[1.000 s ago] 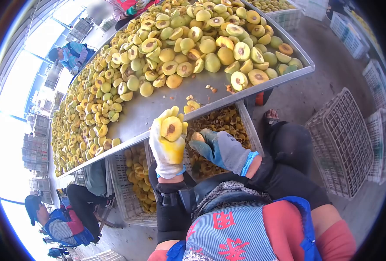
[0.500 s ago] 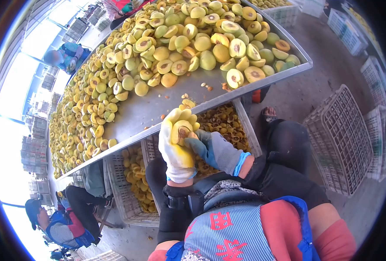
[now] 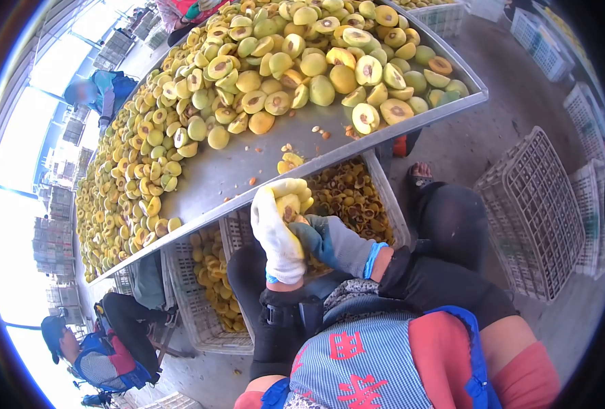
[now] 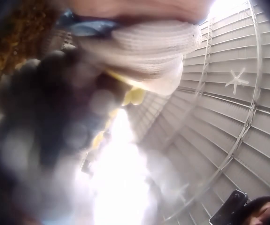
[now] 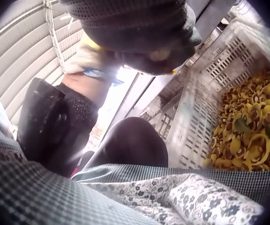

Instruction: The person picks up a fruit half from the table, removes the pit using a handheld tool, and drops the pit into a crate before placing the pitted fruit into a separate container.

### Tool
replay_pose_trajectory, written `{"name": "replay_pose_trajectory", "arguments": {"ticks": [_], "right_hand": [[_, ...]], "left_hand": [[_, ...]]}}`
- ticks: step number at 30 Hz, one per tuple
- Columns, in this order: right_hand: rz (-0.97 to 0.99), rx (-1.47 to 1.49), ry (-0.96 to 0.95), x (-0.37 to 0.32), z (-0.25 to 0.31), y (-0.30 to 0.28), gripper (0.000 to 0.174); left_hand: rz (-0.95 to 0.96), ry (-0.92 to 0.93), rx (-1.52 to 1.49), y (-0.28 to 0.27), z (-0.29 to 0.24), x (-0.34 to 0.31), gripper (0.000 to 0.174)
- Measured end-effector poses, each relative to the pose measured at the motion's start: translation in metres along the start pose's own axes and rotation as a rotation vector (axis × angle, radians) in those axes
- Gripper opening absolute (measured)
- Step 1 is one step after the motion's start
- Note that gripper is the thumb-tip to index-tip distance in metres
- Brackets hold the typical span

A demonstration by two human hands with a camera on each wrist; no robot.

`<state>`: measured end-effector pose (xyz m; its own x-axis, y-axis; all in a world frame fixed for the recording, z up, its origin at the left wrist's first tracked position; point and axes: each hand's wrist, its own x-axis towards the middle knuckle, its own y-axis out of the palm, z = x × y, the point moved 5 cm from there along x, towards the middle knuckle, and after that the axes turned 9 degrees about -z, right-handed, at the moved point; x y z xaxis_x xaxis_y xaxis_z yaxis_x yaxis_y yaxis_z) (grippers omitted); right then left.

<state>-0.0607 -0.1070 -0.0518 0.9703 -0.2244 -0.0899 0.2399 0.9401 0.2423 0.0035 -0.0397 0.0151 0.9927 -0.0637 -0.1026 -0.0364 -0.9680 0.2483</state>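
Note:
In the head view the left hand (image 3: 280,228), in a white and yellow glove, curls round a halved yellow fruit (image 3: 288,205) near the table's edge. Against that fruit works the right hand (image 3: 336,240), in a grey-blue glove, its fingers closed round a small brownish thing (image 3: 301,219) that is mostly hidden. Halved green and yellow fruits (image 3: 266,84) lie heaped on the metal table (image 3: 229,159). The left wrist view is blurred by glare; the left glove (image 4: 144,58) shows there. Dark in the right wrist view is the right glove (image 5: 139,28).
Below the table edge stands a crate (image 3: 385,198) of fruit scraps (image 3: 351,193), with another crate (image 3: 197,327) of yellow pieces to its left. An empty-looking crate (image 3: 541,211) leans at the right. Another person (image 3: 101,358) sits at lower left.
The left hand has turned inward, so the cut face of its fruit no longer faces the camera. Over the last second the right hand has moved left, up against the left hand.

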Motion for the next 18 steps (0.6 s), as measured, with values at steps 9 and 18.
{"name": "replay_pose_trajectory", "arguments": {"ticks": [9, 18], "right_hand": [[0.664, 0.738, 0.83, -0.022, 0.026, 0.01, 0.06], [0.531, -0.1, 0.166, -0.009, -0.011, 0.005, 0.058]], "left_hand": [[0.442, -0.169, -0.45, 0.001, 0.014, 0.018, 0.042], [0.094, -0.353, -0.687, -0.042, -0.005, 0.035, 0.021]]}}
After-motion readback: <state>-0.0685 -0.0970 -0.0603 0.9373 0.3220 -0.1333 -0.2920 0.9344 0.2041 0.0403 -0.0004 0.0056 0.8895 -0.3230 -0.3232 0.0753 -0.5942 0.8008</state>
